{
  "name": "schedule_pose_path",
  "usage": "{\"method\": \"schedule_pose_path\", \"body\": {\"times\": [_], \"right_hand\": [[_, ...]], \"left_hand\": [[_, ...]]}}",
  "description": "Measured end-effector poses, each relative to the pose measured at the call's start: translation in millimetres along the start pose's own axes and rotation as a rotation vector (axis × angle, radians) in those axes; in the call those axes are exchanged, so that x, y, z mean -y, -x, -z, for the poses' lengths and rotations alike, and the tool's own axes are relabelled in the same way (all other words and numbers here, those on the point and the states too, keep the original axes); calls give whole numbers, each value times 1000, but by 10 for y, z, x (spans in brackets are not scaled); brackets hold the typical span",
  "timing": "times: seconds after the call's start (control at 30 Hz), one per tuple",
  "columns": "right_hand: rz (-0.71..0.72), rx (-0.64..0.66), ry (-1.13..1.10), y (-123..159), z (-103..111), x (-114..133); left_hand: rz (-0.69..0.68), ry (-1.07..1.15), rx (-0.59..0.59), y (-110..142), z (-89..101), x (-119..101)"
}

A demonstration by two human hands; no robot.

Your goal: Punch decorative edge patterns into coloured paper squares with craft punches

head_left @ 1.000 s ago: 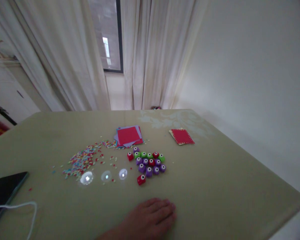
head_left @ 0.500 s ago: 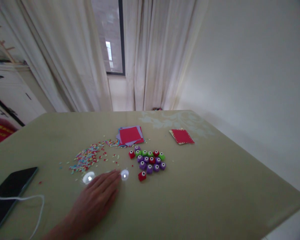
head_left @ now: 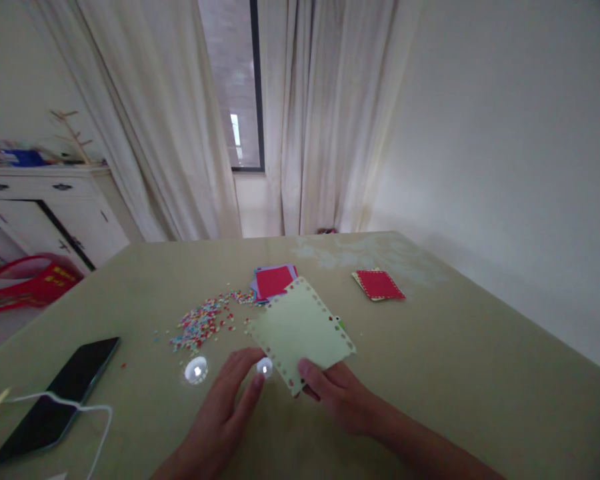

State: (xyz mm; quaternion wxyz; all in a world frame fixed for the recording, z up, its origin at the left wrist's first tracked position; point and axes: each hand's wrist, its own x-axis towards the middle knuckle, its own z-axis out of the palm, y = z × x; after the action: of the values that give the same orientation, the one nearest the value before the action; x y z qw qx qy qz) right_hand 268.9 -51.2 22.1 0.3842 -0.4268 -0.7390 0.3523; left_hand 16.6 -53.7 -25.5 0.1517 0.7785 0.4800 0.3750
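Observation:
My right hand (head_left: 333,387) pinches a pale yellow-green square of paper (head_left: 305,327) by its near corner, thumb on top. Small holes run along the paper's edges, and it is held tilted above the table. Just left of it is my left hand (head_left: 233,390), its fingers and thumb apart and holding nothing. Behind the paper, a bit of a green eye-marked bead (head_left: 340,323) peeks out; the other beads are hidden. Beyond the paper's far left edge lies a stack of coloured paper squares (head_left: 275,281), red on top.
Tiny coloured paper dots (head_left: 203,323) are scattered left of centre. At the right lies a red square with a dotted border (head_left: 380,285). A dark phone (head_left: 63,397) and a white cable (head_left: 105,427) are at the left. A wall bounds the table (head_left: 460,373) on the right.
My right hand has come into view holding the pale square, which now covers most of the beads. My left hand has turned from lying flat to thumb and fingers apart. The view has shifted left.

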Motion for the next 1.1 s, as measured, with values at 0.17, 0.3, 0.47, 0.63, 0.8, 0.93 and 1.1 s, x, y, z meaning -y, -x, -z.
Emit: {"method": "schedule_pose_path", "body": {"times": [0.17,0.3,0.47,0.63,0.8,0.93,1.1], "right_hand": [[-48,156,-197,-82,-187,-4],[-180,77,-277,34,-226,-149],[-269,-4,-169,132,-226,-255],[-49,-154,-93,71,-123,-259],[23,-308,212,-98,217,-327],[113,-108,489,-137,334,-365],[173,93,643,-79,220,-420]], "left_hand": [[344,495,-11,77,-50,-160],[517,552,-1,20,-71,-252],[666,619,-14,61,-83,-290],[795,503,19,30,-41,-158],[851,574,-102,-30,76,-100],[927,626,-98,-13,72,-48],[962,692,-22,50,20,48]]}}
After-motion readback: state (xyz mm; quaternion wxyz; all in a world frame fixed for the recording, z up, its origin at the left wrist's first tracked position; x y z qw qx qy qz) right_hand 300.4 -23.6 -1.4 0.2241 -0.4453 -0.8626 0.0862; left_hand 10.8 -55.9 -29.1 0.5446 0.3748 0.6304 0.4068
